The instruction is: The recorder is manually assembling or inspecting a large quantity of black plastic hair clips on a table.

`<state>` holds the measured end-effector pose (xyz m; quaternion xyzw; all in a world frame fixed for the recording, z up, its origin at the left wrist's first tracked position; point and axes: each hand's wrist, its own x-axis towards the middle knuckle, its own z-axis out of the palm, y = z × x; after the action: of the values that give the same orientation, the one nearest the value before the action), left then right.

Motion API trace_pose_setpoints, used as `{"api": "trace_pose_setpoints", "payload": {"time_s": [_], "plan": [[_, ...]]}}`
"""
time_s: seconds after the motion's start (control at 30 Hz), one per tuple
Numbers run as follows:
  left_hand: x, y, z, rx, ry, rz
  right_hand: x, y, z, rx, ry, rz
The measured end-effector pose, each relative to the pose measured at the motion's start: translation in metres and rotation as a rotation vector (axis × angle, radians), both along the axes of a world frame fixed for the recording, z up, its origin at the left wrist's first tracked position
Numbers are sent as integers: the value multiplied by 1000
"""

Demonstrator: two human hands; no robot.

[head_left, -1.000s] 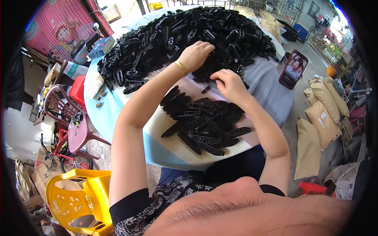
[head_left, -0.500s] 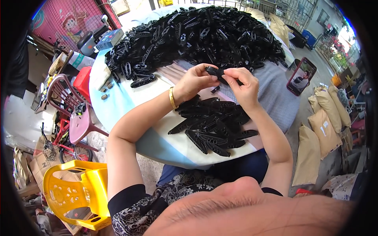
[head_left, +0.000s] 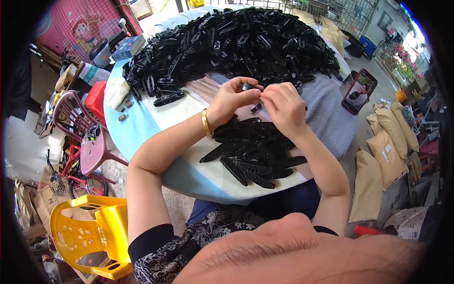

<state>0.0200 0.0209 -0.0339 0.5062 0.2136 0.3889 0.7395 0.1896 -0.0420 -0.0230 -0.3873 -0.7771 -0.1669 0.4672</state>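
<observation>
Between the thumb and fingers of my left hand (head_left: 229, 100) is a black plastic piece (head_left: 247, 86), mostly covered by the fingers. My right hand (head_left: 286, 109) is closed in a pinch beside the left fingertips; whatever it grips is hidden. Below both hands, a smaller pile of long, narrow black plastic pieces with slots (head_left: 257, 154) lies near the table's front edge. Beyond the hands spreads a large heap of similar black pieces (head_left: 231, 45).
The round table has a striped cloth (head_left: 184, 175). A phone (head_left: 360, 92) stands upright at its right edge. Small brown pieces (head_left: 122, 118) lie at the left. A yellow chair (head_left: 90, 232) and pink chair (head_left: 92, 151) stand left; tan sacks (head_left: 366, 184) stand right.
The right fingers have drawn closer together and nearer to the left hand. Less of the black piece shows now. The view has shifted slightly.
</observation>
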Motion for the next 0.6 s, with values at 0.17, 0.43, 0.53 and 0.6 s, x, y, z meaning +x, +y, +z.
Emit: {"api": "trace_pose_setpoints", "payload": {"time_s": [0.17,0.43,0.53,0.6], "plan": [[-3,-9,12,458,224,81,12,8,-11,-755,465,218],[-9,-6,26,687,355,176,13,9,-4,-846,568,324],[-18,-2,39,805,602,23,54,31,-7,-664,905,342],[-28,-2,49,974,664,-197,78,44,-13,-492,737,-38]]}}
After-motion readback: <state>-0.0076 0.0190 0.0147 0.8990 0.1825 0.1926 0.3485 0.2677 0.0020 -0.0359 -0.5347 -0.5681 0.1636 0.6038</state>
